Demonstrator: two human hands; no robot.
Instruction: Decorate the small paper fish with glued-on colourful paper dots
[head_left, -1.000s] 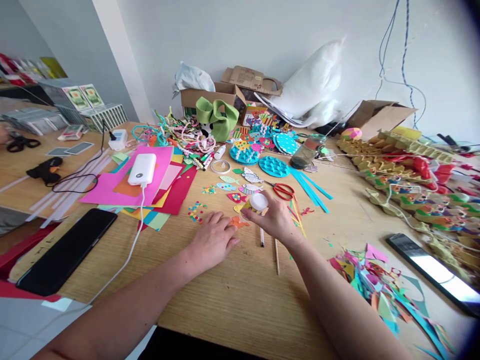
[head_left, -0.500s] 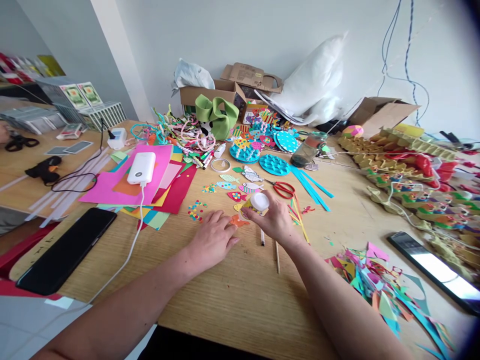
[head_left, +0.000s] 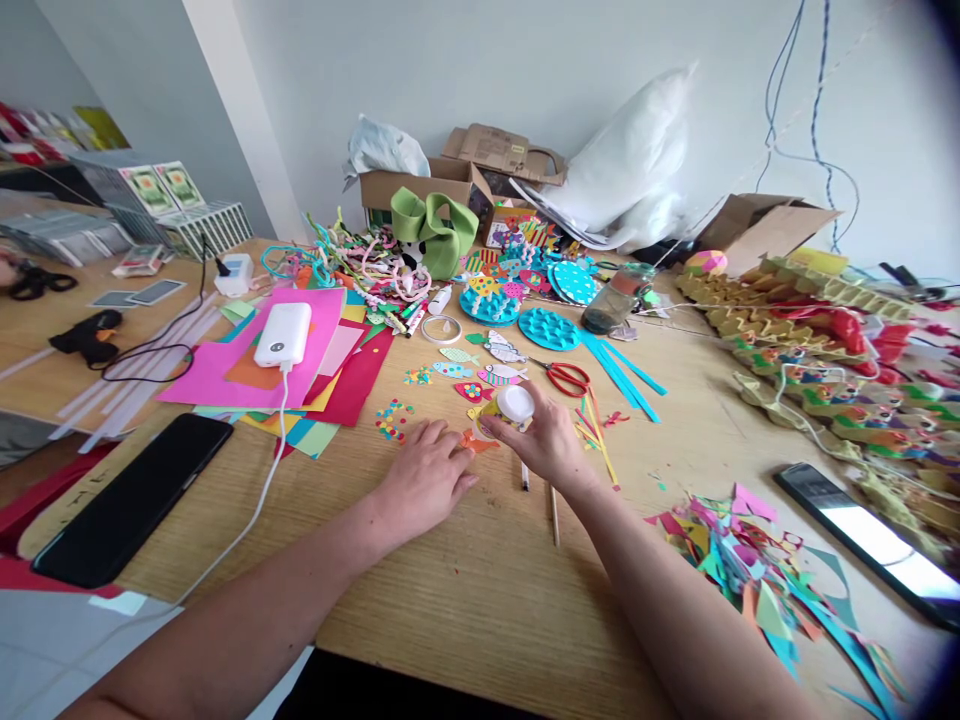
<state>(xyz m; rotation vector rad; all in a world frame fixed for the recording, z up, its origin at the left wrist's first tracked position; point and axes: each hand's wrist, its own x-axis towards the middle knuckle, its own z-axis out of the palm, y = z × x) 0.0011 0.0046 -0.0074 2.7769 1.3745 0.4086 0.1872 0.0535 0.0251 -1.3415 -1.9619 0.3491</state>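
My right hand (head_left: 551, 440) is wrapped round a small bottle (head_left: 514, 404) with a white round end facing up and a yellow label. Its lower end, partly hidden by my thumb, is over an orange paper fish (head_left: 480, 441). My left hand (head_left: 431, 475) lies flat on the table with fingers stretched, the fingertips at the fish's left edge. Just beyond are decorated paper fish (head_left: 453, 370) and a red one with dots (head_left: 474, 393). Paper dots (head_left: 392, 420) lie left of them. Red-handled scissors (head_left: 568, 378) rest beyond my right hand.
A pen (head_left: 525, 475) and a wooden stick (head_left: 555, 515) lie near my right wrist. Paper scraps (head_left: 742, 560) and a phone (head_left: 870, 540) are to the right. Coloured sheets (head_left: 367, 375), a power bank (head_left: 283, 334) and a black phone (head_left: 135, 500) are on the left.
The bottle in my right hand has shifted very slightly to the left. My left hand stays in place.
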